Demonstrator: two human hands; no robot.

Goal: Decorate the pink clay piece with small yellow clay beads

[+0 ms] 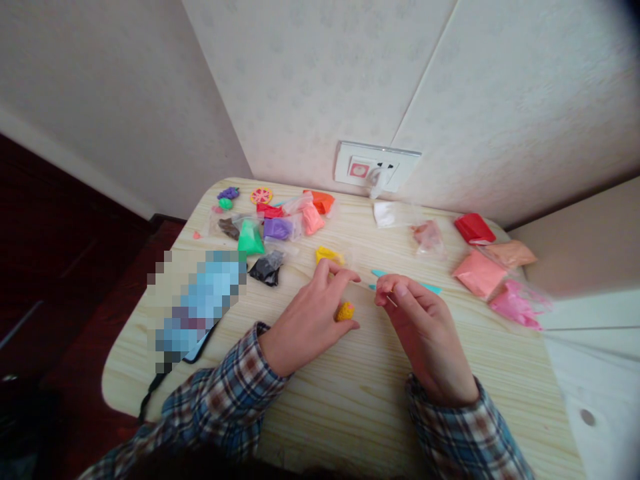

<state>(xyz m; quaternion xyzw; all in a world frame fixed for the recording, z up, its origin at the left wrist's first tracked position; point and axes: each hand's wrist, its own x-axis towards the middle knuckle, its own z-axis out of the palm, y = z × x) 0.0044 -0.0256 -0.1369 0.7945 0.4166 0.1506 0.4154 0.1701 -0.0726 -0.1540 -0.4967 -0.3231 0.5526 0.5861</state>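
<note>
My left hand (313, 313) is low over the table, thumb and fingers apart. A small yellow modelling-clay piece (345, 311) with a pink spot sits in the gap between its thumb and index finger; whether the hand presses on it is unclear. My right hand (423, 327) is closed in a pinch on a thin pale stick (370, 287), which points toward the left fingertips. Just beyond the right fingers lie turquoise plastic tools (431, 289), partly hidden. Behind the left fingers is a bag of yellow clay (329, 255).
Bags of green (250, 239), purple (278, 229), black (267, 268) and orange clay (319, 201) lie back left, near finished clay pieces (261, 195). White (385, 215), red (474, 229) and pink bags (480, 273) lie right. A blurred-out item (200, 307) is left; a wall socket (377, 165) is behind.
</note>
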